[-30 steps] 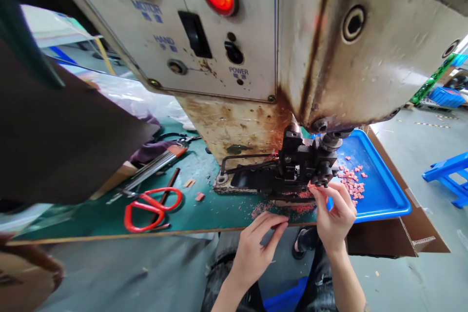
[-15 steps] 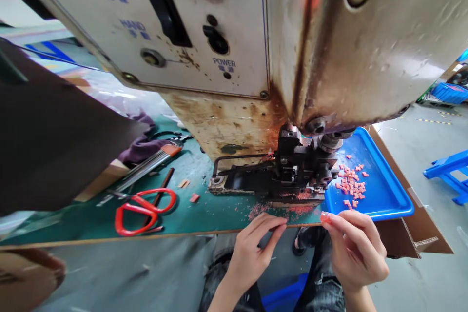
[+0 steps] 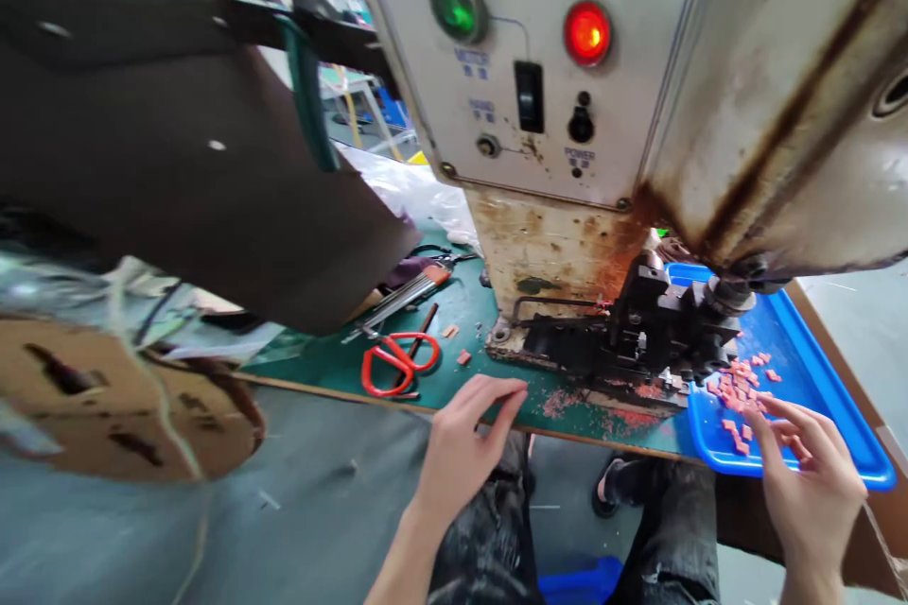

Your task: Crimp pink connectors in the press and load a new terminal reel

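My right hand (image 3: 812,477) is over the near part of the blue tray (image 3: 880,475). Its thumb and forefinger are slightly apart beside a heap of small pink pieces (image 3: 738,388), and no piece shows between them. My left hand (image 3: 464,440) hovers at the front edge of the green bench (image 3: 312,364), its thumb and fingertips pinched together. Whatever may be in that pinch is hidden. To the right of it, pink crumbs (image 3: 631,418) lie in front of the black tooling (image 3: 667,326) of a press machine (image 3: 553,246).
Red-handled scissors (image 3: 387,369), hex keys (image 3: 408,293) and a loose pink piece (image 3: 463,357) lie on the bench's left part. A dark sheet (image 3: 284,208) hangs at the left. The machine's control panel (image 3: 638,38) has a lit red lamp (image 3: 587,33).
My right hand drew a small pink piece away from the tooling, then moved right to the tray, where the piece no longer shows in its fingers. My left hand stays pinched. The view swung left.
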`<state>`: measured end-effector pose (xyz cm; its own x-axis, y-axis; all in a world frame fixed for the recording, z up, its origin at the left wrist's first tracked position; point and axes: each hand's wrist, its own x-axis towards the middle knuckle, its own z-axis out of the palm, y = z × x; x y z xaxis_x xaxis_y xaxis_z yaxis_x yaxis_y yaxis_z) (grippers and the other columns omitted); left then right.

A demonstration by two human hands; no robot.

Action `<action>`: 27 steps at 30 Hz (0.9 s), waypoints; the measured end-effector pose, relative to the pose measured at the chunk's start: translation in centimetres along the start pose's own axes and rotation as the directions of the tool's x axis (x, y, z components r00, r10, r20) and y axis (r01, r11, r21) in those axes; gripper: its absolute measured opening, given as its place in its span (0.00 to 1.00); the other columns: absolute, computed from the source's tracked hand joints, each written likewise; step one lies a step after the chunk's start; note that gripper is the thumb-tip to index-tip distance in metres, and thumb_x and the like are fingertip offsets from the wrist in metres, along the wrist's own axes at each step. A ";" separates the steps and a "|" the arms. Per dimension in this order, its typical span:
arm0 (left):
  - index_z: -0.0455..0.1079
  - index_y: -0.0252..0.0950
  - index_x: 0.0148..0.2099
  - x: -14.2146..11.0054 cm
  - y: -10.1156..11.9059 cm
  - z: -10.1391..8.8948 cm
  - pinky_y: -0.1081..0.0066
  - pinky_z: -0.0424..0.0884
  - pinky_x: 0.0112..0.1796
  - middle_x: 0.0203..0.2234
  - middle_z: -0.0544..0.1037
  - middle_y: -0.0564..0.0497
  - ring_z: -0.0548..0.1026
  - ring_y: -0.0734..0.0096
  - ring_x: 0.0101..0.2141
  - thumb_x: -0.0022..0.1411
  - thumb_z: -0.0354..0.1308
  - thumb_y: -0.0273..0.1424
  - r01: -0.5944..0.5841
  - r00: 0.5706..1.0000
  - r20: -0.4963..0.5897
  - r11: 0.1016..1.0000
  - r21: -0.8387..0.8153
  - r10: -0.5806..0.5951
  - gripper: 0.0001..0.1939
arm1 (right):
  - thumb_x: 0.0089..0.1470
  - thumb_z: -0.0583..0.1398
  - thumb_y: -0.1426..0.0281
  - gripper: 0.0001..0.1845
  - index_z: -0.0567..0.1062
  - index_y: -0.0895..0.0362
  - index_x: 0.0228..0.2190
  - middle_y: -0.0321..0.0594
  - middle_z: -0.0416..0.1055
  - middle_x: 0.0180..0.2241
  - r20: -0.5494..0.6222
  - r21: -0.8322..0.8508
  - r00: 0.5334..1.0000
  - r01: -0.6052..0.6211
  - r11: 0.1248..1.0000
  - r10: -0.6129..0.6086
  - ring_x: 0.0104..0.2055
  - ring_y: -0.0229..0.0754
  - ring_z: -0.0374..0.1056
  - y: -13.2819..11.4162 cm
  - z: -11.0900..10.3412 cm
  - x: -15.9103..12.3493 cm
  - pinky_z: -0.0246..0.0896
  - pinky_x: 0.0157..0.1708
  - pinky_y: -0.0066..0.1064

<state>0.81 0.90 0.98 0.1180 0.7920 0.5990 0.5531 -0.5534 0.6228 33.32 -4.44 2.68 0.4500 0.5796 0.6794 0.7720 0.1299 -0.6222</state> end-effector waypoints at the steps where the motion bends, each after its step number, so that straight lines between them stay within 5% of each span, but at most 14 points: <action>1: 0.78 0.39 0.40 0.2 -1.1 -0.9 0.72 0.78 0.38 0.32 0.83 0.51 0.82 0.68 0.32 0.72 0.58 0.30 0.020 0.999 -0.036 0.996 0.086 -0.017 0.08 | 0.57 0.71 0.54 0.17 0.84 0.56 0.36 0.44 0.78 0.35 0.018 -0.023 0.998 -0.052 0.998 0.053 0.29 0.43 0.71 0.6 -0.3 0.1 0.68 0.28 0.36; 6: 0.80 0.39 0.41 1.2 -6.7 -3.6 0.59 0.76 0.43 0.35 0.83 0.45 0.79 0.53 0.39 0.72 0.55 0.41 0.128 0.988 -0.131 0.885 0.447 -0.077 0.15 | 0.54 0.72 0.53 0.18 0.84 0.55 0.35 0.45 0.78 0.35 0.038 0.069 0.977 -0.210 0.975 0.208 0.29 0.43 0.70 0.3 -1.3 -1.1 0.68 0.28 0.35; 10: 0.79 0.40 0.38 2.1 -7.7 -3.8 0.58 0.76 0.43 0.34 0.83 0.44 0.79 0.52 0.38 0.71 0.53 0.38 0.180 0.984 -0.092 0.888 0.424 -0.155 0.15 | 0.55 0.72 0.60 0.11 0.84 0.55 0.33 0.45 0.80 0.34 0.129 0.220 0.985 -0.145 0.965 0.119 0.32 0.45 0.74 -1.2 -1.1 -2.3 0.72 0.28 0.33; 15: 0.80 0.40 0.39 1.5 -3.3 -4.3 0.66 0.79 0.41 0.36 0.85 0.49 0.83 0.60 0.37 0.69 0.58 0.36 0.284 0.958 -0.088 0.944 0.169 -0.272 0.10 | 0.57 0.70 0.70 0.02 0.84 0.55 0.34 0.44 0.80 0.31 0.319 0.375 0.946 -0.067 0.925 -0.061 0.31 0.44 0.77 -3.5 -0.6 -3.5 0.74 0.27 0.28; 18: 0.79 0.41 0.46 0.2 1.3 -3.5 0.73 0.81 0.39 0.34 0.86 0.53 0.85 0.67 0.33 0.68 0.62 0.32 0.259 0.965 -0.006 0.961 -0.098 -0.261 0.06 | 0.59 0.69 0.70 0.03 0.85 0.55 0.35 0.44 0.80 0.31 0.502 0.491 0.864 -0.245 0.836 -0.041 0.29 0.44 0.77 -5.5 0.6 -4.5 0.74 0.25 0.27; 23: 0.75 0.44 0.55 -1.3 7.3 -0.7 0.77 0.80 0.46 0.36 0.87 0.56 0.86 0.73 0.36 0.67 0.64 0.22 0.100 0.986 0.158 0.926 -0.364 -0.044 0.17 | 0.64 0.66 0.64 0.08 0.84 0.55 0.38 0.42 0.80 0.29 0.771 0.490 0.635 -0.639 0.593 0.048 0.26 0.41 0.76 -8.4 2.8 -6.1 0.75 0.28 0.28; 27: 0.76 0.44 0.52 -1.4 8.6 0.2 0.77 0.79 0.50 0.39 0.87 0.55 0.86 0.71 0.42 0.66 0.65 0.21 0.063 0.989 0.150 0.912 -0.405 -0.002 0.16 | 0.62 0.68 0.63 0.09 0.84 0.55 0.33 0.38 0.78 0.25 0.776 0.528 0.615 -0.753 0.392 0.137 0.24 0.38 0.73 -8.7 3.0 -7.0 0.73 0.26 0.26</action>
<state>5.59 -4.85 5.38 0.2391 0.8226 0.5159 0.1783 -0.5595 0.8094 22.16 -7.23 2.18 0.0344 0.9989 0.0309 -0.2732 0.0391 -0.9612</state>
